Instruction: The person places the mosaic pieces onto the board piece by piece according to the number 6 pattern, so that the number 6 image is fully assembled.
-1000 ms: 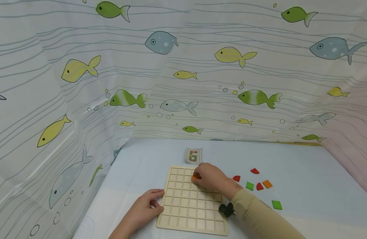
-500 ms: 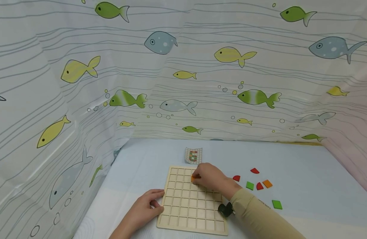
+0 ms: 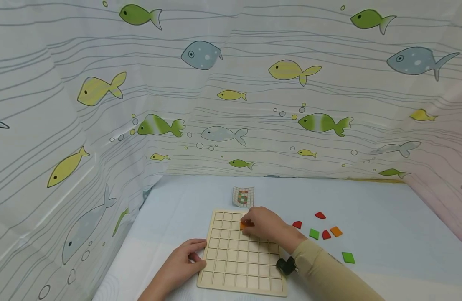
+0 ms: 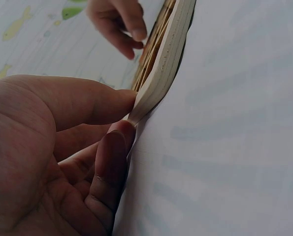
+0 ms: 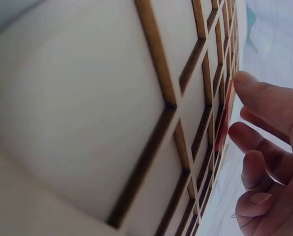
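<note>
A pale wooden grid board [image 3: 238, 267] lies flat on the table. My left hand [image 3: 181, 260] rests at its left side, fingers and thumb touching the edge with a gap between them. The left wrist view shows those fingertips right at the board's edge [image 4: 162, 73]. Over the board's far part, my right hand [image 3: 266, 223] pinches a red tile [image 5: 221, 132], mostly covered by the fingers in the head view. An orange tile [image 3: 243, 226] sits beside it in the grid, close to the fingertips.
Right of the board lie red quarter-round tiles [image 3: 320, 215], green square tiles [image 3: 348, 257] and another orange tile [image 3: 336, 231]. Behind the board stands a small curled card [image 3: 243, 196] with a coloured grid pattern. A fish-print curtain [image 3: 231, 104] encloses the table's back and sides.
</note>
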`<state>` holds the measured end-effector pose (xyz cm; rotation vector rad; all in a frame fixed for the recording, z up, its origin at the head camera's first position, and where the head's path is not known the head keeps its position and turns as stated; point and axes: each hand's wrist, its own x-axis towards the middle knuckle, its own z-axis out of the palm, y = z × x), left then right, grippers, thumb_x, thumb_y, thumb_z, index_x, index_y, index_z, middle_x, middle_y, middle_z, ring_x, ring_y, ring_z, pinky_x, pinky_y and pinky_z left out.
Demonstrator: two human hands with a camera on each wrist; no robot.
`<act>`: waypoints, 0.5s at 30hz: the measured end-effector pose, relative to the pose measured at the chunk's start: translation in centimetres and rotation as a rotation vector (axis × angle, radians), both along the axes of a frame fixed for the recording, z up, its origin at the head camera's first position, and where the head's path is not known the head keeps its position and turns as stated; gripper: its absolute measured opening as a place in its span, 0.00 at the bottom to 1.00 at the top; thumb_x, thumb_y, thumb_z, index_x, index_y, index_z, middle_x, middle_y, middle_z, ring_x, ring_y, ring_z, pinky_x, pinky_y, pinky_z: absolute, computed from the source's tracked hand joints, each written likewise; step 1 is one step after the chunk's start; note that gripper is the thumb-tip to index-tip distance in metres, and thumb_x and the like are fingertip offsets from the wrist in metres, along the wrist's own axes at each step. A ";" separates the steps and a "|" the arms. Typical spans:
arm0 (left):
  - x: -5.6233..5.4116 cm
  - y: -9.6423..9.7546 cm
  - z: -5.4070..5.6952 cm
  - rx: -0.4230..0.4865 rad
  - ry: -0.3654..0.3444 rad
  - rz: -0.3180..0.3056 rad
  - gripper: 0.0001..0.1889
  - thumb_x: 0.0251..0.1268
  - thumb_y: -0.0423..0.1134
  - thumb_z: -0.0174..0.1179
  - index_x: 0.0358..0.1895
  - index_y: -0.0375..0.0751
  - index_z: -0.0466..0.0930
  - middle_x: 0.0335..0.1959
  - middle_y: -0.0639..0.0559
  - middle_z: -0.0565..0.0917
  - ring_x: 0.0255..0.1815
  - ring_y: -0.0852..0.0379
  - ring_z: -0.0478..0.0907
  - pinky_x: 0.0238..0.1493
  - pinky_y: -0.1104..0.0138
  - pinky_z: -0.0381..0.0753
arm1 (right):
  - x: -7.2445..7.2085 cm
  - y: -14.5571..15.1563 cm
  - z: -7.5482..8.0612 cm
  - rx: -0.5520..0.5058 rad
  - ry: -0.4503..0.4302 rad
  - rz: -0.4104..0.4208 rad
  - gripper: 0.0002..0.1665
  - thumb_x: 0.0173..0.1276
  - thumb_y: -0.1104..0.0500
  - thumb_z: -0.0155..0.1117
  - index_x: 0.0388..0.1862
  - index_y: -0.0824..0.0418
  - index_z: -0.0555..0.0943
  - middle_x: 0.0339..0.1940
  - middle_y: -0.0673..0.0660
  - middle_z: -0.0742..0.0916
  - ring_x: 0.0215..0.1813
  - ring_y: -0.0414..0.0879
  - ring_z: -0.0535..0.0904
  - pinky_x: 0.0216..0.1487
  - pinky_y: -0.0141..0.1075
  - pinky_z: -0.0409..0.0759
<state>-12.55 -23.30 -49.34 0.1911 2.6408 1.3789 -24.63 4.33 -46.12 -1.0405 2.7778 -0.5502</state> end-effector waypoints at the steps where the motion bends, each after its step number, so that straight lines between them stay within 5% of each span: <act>1: 0.0 0.0 0.0 0.000 0.000 0.000 0.30 0.57 0.38 0.70 0.64 0.32 0.76 0.65 0.47 0.74 0.35 0.62 0.76 0.33 0.69 0.75 | 0.0 0.0 0.1 -0.003 -0.003 -0.002 0.19 0.62 0.50 0.74 0.50 0.56 0.88 0.35 0.45 0.82 0.34 0.37 0.72 0.37 0.32 0.75; 15: -0.1 0.0 0.0 -0.003 -0.003 -0.002 0.30 0.57 0.38 0.70 0.64 0.31 0.76 0.65 0.46 0.74 0.34 0.62 0.77 0.33 0.69 0.75 | 0.4 1.7 0.2 -0.032 -0.023 -0.075 0.19 0.63 0.51 0.73 0.51 0.56 0.88 0.38 0.45 0.84 0.38 0.38 0.76 0.41 0.35 0.77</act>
